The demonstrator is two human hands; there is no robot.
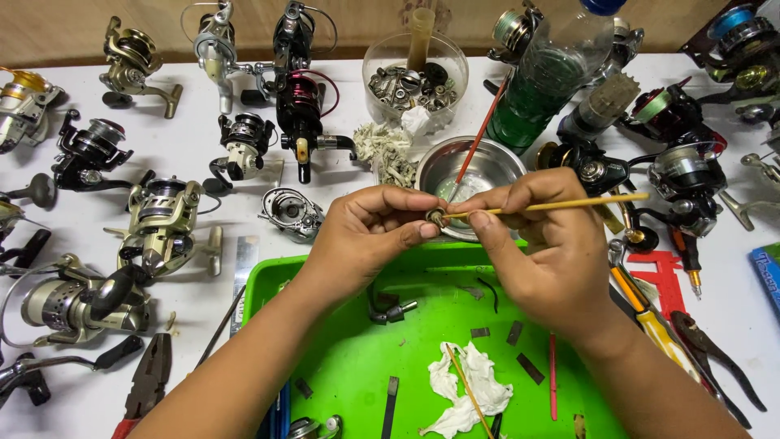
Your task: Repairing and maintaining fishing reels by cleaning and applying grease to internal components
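My left hand pinches a small round metal reel part between thumb and fingertips, above the far edge of a green tray. In my right hand is a thin yellow-handled brush, its tip touching that part. Both hands meet just in front of a small steel bowl, where a red-handled brush leans. On the tray lie a crumpled white tissue, a small dark metal piece and several dark strips.
Many fishing reels cover the white table at left, back and right. A clear tub of metal parts and a green plastic bottle stand behind the bowl. Pliers lie front left; screwdrivers and pliers lie at right.
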